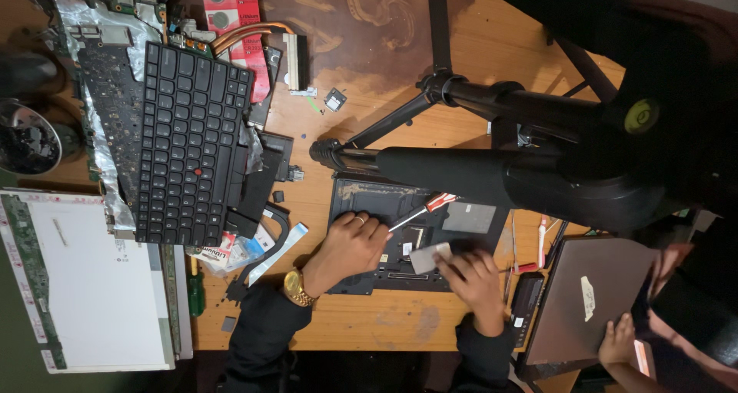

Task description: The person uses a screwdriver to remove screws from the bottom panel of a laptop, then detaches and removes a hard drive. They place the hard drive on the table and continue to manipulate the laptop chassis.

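Observation:
A black laptop base (361, 193) lies stripped open on the wooden table, in front of me. My left hand (350, 247), with a gold watch and a ring, presses down on the base's left part, fingers curled. Just beyond its fingertips a screwdriver (421, 212) with a red and white handle lies across the base. My right hand (477, 281) pinches a small flat grey piece (429, 258) over the base's near edge. A grey square plate (469, 218) sits in the base's right part.
A black tripod (461, 97) with a padded arm hangs over the base. A detached keyboard (188, 143), a circuit board (104, 24) and a white screen panel (92, 281) lie left. Another person's hand (619, 339) holds a grey laptop lid (588, 297) on the right.

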